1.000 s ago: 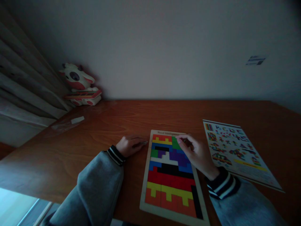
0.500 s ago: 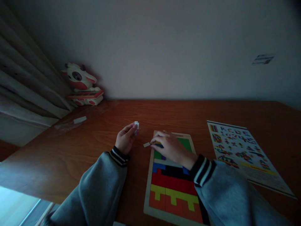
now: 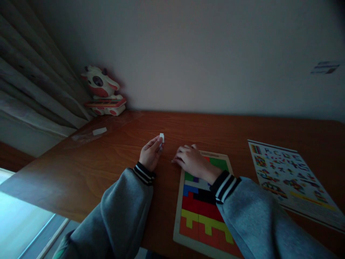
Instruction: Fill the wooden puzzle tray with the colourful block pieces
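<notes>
My left hand is raised over the table, pinching a small white puzzle piece between thumb and fingers. My right hand reaches over the upper left edge of a wooden puzzle board. Its fingers are curled down at the tabletop just left of the board; what is under the fingertips is hidden. Red, yellow, orange, black, blue and green pieces lie fitted together in the board. My right hand and sleeve cover part of the board's upper and right side.
A printed pattern sheet lies right of the board on the brown wooden table. At the back left stands a cow-shaped toy with a keyboard. A clear plastic wrapper with a white label lies near the curtain.
My right hand has moved slightly left off the board, and its fingers now cover the spot where a small white piece lay. My left hand still holds its white piece. The view has shifted a little.
</notes>
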{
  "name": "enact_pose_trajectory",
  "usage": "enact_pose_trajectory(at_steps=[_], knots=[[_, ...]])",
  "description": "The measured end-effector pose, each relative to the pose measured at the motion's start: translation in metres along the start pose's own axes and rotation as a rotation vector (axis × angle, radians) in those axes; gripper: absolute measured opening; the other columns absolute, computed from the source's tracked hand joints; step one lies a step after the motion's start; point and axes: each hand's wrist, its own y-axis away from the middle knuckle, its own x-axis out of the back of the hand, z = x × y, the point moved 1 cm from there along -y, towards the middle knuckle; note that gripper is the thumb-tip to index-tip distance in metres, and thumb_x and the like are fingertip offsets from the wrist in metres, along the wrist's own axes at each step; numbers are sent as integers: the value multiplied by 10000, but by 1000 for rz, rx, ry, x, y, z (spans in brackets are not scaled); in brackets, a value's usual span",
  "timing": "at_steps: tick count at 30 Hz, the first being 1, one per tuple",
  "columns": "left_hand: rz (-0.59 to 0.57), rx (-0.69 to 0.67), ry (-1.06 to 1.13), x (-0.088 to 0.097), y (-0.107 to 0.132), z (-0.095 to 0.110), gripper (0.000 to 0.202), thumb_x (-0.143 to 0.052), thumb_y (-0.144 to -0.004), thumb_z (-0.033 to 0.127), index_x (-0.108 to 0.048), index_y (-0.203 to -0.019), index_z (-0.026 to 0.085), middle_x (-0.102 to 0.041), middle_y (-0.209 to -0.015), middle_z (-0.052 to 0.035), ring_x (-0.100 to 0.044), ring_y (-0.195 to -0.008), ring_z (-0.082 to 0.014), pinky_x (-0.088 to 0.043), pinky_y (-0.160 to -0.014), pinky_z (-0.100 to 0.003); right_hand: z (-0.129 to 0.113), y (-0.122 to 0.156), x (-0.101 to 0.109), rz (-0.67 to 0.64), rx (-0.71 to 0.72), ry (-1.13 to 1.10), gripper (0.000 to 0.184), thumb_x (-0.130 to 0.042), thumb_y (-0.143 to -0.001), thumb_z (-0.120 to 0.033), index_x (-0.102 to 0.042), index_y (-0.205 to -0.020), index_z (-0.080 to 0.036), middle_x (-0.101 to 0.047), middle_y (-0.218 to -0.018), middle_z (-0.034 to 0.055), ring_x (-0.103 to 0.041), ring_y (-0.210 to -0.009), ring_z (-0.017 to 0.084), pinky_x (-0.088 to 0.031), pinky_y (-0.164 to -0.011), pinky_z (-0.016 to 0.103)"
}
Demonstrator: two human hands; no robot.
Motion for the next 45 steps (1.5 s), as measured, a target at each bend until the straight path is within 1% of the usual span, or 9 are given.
enact_pose_trajectory(at_steps=[5, 10, 15, 20, 23, 31, 37, 41, 45], knots=[[-47, -18, -85, -3, 3, -1, 240, -817, -712, 177, -717, -925, 133, -726, -929, -29, -670, -771, -75, -541, -742, -174, 3, 10, 5, 108, 76, 7, 248, -470, -995, -278, -687, -938, -171, -708, -952, 63, -641, -873, 179, -423, -827, 351], [-60, -16, -121, -3, 3, -4, 282, -834, -692, 211, -721, -939, 132, -725, -924, -35, -662, -764, -80, -537, -719, -180, 3, 64, 22, 258, 197, -42, 193, -484, -974, -231, -676, -966, -213, -722, -922, 30, -648, -855, 176, -466, -847, 363], [-75, -8, -155, -6, 6, -9, 315, -856, -664, 241, -732, -931, 128, -729, -931, -48, -657, -751, -86, -525, -683, -184, -6, 100, 25, 232, 245, 146, 185, -513, -943, -187, -689, -898, -220, -702, -892, 51, -619, -830, 207, -473, -762, 387], [-77, 3, -173, -6, 6, -11, 322, -867, -646, 248, -735, -915, 130, -732, -943, -49, -660, -765, -88, -518, -686, -180, -15, 100, 11, 181, 257, 222, 175, -522, -931, -147, -685, -906, -203, -667, -866, 49, -584, -818, 216, -460, -746, 401], [-84, 0, -204, -6, 7, -11, 320, -868, -644, 258, -735, -910, 137, -740, -926, -51, -662, -739, -96, -520, -677, -196, -17, 100, 8, 175, 241, 152, 162, -544, -935, -209, -699, -982, -201, -647, -860, 50, -571, -828, 217, -466, -766, 402], [-282, -85, -461, -14, 19, -16, 308, -832, -699, 327, -737, -933, 152, -763, -919, -67, -704, -773, -143, -565, -717, -238, -16, 103, 6, 144, 131, -23, 247, -551, -937, -315, -693, -1113, -214, -632, -865, 60, -571, -845, 229, -485, -793, 432], [-517, -222, -616, -27, 40, -30, 300, -813, -730, 322, -719, -935, 122, -769, -939, -86, -734, -841, -189, -600, -820, -323, 10, 103, 12, 250, -277, -631, 291, -553, -936, -377, -618, -1181, -234, -690, -929, 34, -652, -825, 167, -543, -749, 327], [-620, -169, -563, -40, 53, -43, 291, -813, -740, 300, -705, -921, 99, -767, -937, -106, -740, -856, -202, -606, -846, -349, 20, 103, 15, 236, -384, -865, 321, -645, -861, -452, -649, -1103, -240, -728, -924, 26, -685, -787, 165, -561, -680, 293], [-629, -118, -505, -45, 55, -46, 289, -828, -725, 291, -697, -889, 93, -768, -912, -102, -741, -849, -199, -605, -856, -358, 21, 106, 15, 293, -400, -899, 233, -650, -859, -449, -682, -911, -224, -724, -854, 21, -682, -759, 155, -548, -658, 272]])
